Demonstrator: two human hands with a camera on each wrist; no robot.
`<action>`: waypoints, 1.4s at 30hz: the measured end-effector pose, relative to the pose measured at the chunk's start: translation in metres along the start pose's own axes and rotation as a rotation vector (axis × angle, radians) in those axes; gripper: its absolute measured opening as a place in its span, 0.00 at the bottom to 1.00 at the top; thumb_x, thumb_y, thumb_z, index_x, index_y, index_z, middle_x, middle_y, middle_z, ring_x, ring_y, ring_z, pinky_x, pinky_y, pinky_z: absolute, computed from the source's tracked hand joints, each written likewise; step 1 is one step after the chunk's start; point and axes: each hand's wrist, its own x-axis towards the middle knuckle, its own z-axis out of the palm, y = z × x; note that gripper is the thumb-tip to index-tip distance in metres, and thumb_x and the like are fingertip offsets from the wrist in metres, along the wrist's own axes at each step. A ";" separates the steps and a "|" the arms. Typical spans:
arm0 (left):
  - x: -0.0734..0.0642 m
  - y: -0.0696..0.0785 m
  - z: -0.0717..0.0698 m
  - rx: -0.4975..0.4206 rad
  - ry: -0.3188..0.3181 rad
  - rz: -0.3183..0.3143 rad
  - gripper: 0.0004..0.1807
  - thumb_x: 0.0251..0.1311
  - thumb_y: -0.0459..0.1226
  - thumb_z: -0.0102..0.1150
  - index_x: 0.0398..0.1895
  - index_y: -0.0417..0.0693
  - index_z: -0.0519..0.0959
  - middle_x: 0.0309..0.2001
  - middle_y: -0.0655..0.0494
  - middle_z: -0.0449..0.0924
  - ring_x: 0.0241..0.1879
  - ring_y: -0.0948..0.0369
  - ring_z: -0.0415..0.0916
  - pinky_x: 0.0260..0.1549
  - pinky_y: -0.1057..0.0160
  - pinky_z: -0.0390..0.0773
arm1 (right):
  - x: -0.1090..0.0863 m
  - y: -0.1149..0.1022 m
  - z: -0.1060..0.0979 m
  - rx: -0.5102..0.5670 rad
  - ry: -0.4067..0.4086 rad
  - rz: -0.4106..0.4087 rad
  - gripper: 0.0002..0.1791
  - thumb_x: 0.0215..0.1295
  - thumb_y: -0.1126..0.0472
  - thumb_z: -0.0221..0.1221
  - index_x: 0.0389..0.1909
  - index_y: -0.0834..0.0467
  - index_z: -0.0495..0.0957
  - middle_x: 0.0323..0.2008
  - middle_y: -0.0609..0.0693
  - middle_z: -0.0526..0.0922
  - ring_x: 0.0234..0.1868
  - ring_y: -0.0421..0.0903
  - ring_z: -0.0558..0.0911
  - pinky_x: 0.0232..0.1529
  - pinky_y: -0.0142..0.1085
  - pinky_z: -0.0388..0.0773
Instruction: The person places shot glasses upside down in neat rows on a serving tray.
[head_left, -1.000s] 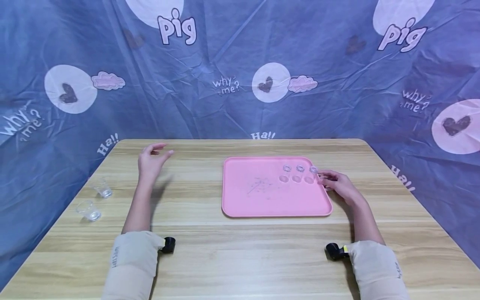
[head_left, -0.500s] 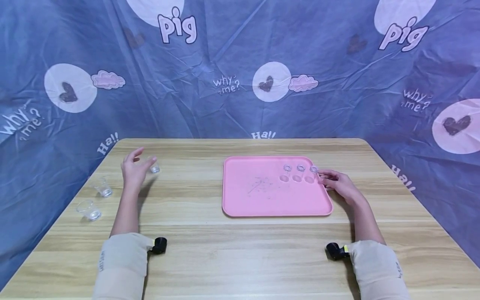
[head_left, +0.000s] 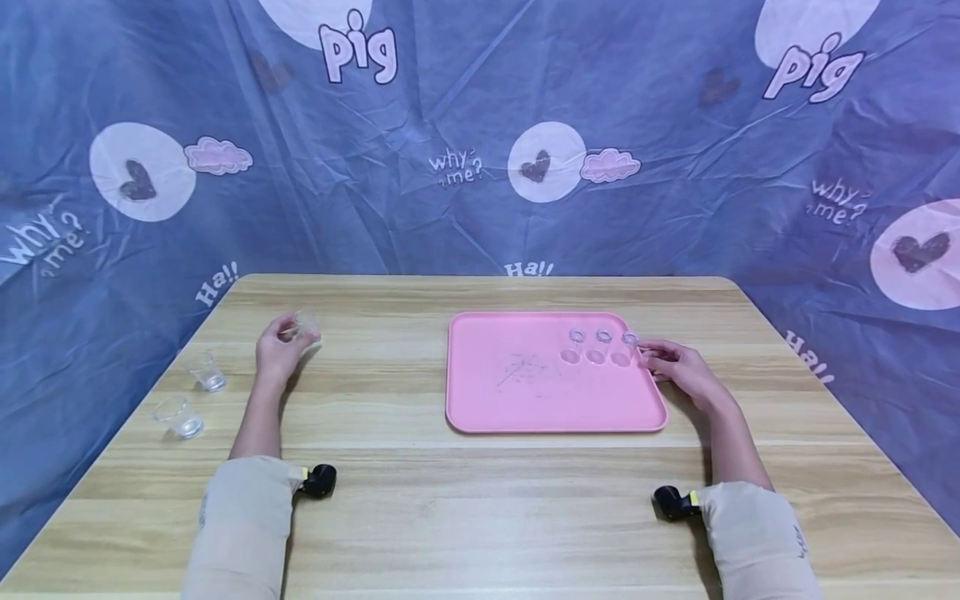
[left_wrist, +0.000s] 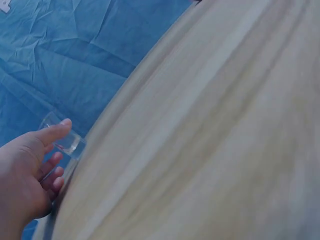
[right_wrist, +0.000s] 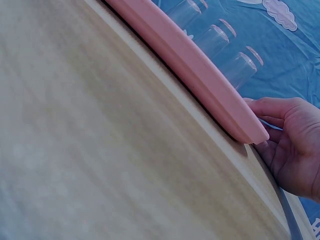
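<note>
My left hand point(head_left: 279, 350) is at the far left of the table, with a small clear glass point(head_left: 308, 327) between its thumb and fingers. In the left wrist view, the thumb lies across the side of that glass point(left_wrist: 71, 145). My right hand point(head_left: 684, 373) grips the right rim of a pink tray point(head_left: 510, 418), thumb at the edge and the other fingers partly hidden. Three clear glasses point(head_left: 603, 348) stand upside down in a row on the tray, close to that hand. In the right wrist view, the nearest one point(right_wrist: 240, 70) rises just beyond the thumb.
Two more clear glasses, one farther point(head_left: 207, 372) and one nearer point(head_left: 180, 418), stand upright along the left side of the wooden table point(head_left: 465, 517). A blue printed cloth point(head_left: 420, 200) hangs behind the table.
My left hand has moved left and closed its thumb and fingers on the far-left glass. The right hand has stayed at the tray's rim.
</note>
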 end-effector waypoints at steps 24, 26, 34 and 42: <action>0.004 -0.004 0.010 0.261 0.022 0.015 0.27 0.53 0.36 0.63 0.55 0.32 0.70 0.51 0.37 0.73 0.54 0.44 0.65 0.55 0.50 0.61 | -0.001 -0.003 -0.005 -0.016 -0.003 -0.007 0.28 0.67 0.62 0.51 0.61 0.74 0.58 0.37 0.46 0.75 0.33 0.33 0.76 0.35 0.28 0.76; 0.004 -0.004 0.010 0.281 0.025 0.022 0.25 0.54 0.36 0.63 0.54 0.33 0.72 0.51 0.37 0.74 0.55 0.43 0.63 0.55 0.50 0.59 | -0.001 -0.003 -0.005 -0.011 -0.004 -0.007 0.28 0.67 0.62 0.52 0.61 0.74 0.58 0.37 0.46 0.75 0.33 0.33 0.76 0.35 0.29 0.76; 0.002 -0.005 0.010 0.312 0.031 0.032 0.21 0.54 0.36 0.63 0.49 0.33 0.74 0.50 0.37 0.74 0.55 0.43 0.62 0.55 0.49 0.58 | 0.001 -0.001 -0.005 -0.004 -0.009 0.001 0.28 0.67 0.62 0.51 0.62 0.73 0.58 0.37 0.46 0.75 0.34 0.34 0.76 0.35 0.29 0.76; 0.000 -0.006 0.010 0.318 0.046 0.053 0.21 0.53 0.35 0.64 0.48 0.33 0.75 0.48 0.36 0.75 0.53 0.43 0.64 0.55 0.50 0.59 | 0.001 0.000 -0.001 -0.001 -0.005 -0.009 0.27 0.67 0.63 0.51 0.61 0.75 0.59 0.36 0.45 0.75 0.33 0.33 0.76 0.33 0.28 0.76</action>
